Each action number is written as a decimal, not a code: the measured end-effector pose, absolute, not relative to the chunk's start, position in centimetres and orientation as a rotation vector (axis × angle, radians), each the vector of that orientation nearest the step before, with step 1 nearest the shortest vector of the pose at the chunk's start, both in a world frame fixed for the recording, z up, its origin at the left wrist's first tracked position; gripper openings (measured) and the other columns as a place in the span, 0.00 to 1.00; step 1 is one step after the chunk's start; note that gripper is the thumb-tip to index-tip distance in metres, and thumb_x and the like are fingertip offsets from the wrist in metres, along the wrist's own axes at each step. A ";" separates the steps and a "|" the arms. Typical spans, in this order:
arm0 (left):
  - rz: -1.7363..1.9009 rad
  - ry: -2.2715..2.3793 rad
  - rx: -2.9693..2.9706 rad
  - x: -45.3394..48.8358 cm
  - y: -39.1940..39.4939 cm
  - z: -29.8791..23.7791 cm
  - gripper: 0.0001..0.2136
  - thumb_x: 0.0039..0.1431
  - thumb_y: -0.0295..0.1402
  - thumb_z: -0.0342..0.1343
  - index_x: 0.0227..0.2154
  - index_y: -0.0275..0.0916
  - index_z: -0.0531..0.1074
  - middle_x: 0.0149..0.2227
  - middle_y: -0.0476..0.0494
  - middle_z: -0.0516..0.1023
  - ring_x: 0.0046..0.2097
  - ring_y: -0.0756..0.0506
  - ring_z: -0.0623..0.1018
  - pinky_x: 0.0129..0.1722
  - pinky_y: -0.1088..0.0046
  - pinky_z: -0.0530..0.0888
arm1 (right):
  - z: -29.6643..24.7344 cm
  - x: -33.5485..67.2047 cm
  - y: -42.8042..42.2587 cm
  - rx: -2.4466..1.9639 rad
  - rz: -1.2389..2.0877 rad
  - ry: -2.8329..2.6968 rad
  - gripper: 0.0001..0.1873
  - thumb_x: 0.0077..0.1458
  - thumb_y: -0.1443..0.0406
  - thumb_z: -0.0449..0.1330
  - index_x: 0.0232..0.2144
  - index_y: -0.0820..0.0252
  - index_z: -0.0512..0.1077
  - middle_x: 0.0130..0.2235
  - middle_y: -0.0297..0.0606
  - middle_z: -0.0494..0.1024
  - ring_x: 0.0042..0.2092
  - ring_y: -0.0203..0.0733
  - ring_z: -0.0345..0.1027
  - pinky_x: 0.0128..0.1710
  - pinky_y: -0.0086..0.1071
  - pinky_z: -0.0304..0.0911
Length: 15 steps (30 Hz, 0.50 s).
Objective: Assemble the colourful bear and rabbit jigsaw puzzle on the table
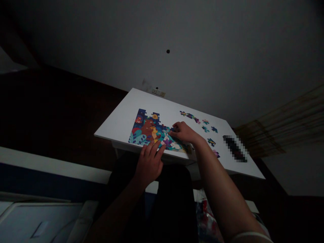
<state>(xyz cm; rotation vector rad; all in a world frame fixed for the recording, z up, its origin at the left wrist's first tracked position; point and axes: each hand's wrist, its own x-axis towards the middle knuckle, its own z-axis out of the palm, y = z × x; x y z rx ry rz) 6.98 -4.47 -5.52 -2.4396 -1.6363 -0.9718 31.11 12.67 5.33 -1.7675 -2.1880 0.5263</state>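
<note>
Blue, knob-edged jigsaw [148, 129] under right hand [184, 132], on flat white table [115, 120].

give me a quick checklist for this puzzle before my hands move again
1. Left hand at the near edge of the joined puzzle section: ok.
2. Right hand over the section's right part: ok.
3. Piece under the right fingertips: cannot tell, too dark and small.
4. Section's far edge filled in: not ok, it is jagged and stepped.
5. Loose pieces on the white table: ok, several visible to the right.
6. Bright light: not ok, the scene is dim.
</note>
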 end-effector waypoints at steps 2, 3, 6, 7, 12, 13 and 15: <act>-0.967 -1.640 -2.439 7.0 -4.4 -5.6 0.31 0.78 0.34 0.60 0.80 0.49 0.78 0.81 0.38 0.79 0.83 0.29 0.74 0.84 0.44 0.68 | 5.2 31.2 12.4 -1.772 0.503 -2.188 0.22 0.61 0.53 0.82 0.50 0.56 0.85 0.58 0.56 0.86 0.54 0.60 0.83 0.62 0.51 0.77; -0.962 -1.645 -2.441 7.0 -4.4 -5.6 0.31 0.77 0.34 0.61 0.80 0.49 0.78 0.81 0.38 0.79 0.83 0.28 0.74 0.84 0.44 0.68 | 5.3 31.1 12.3 -1.762 0.520 -2.191 0.22 0.60 0.53 0.82 0.50 0.55 0.84 0.58 0.55 0.85 0.54 0.60 0.83 0.62 0.51 0.77; -0.958 -1.654 -2.444 7.0 -4.4 -5.7 0.32 0.76 0.33 0.62 0.81 0.49 0.78 0.81 0.37 0.79 0.82 0.28 0.75 0.84 0.43 0.67 | 5.5 30.7 12.1 -1.711 0.646 -2.168 0.20 0.59 0.56 0.80 0.49 0.52 0.80 0.50 0.47 0.86 0.49 0.56 0.81 0.54 0.48 0.78; -0.965 -1.647 -2.439 7.0 -4.4 -5.6 0.32 0.76 0.33 0.62 0.81 0.48 0.78 0.81 0.37 0.79 0.82 0.28 0.75 0.84 0.43 0.67 | 5.6 30.6 12.1 -1.686 0.682 -2.138 0.19 0.59 0.57 0.78 0.49 0.52 0.78 0.47 0.43 0.85 0.48 0.54 0.80 0.52 0.46 0.78; -1.006 -1.606 -2.404 7.0 -4.4 -5.5 0.30 0.76 0.33 0.62 0.79 0.47 0.80 0.80 0.38 0.80 0.81 0.29 0.76 0.83 0.45 0.68 | 6.1 29.8 12.1 -1.548 0.864 -1.868 0.10 0.64 0.62 0.70 0.47 0.50 0.77 0.47 0.39 0.86 0.45 0.48 0.80 0.45 0.40 0.78; -1.010 -1.601 -2.394 7.1 -4.4 -5.5 0.30 0.76 0.32 0.62 0.78 0.47 0.80 0.80 0.38 0.81 0.81 0.29 0.76 0.82 0.45 0.69 | 6.2 29.7 12.2 -1.534 0.912 -1.826 0.10 0.64 0.62 0.70 0.48 0.50 0.78 0.47 0.39 0.86 0.43 0.47 0.81 0.43 0.39 0.78; -1.020 -1.585 -2.370 7.1 -4.3 -5.6 0.31 0.74 0.32 0.63 0.78 0.48 0.81 0.79 0.38 0.82 0.79 0.29 0.78 0.81 0.46 0.70 | 6.1 29.7 12.5 -1.523 0.960 -1.786 0.12 0.62 0.62 0.72 0.48 0.51 0.81 0.47 0.39 0.86 0.41 0.47 0.81 0.41 0.39 0.77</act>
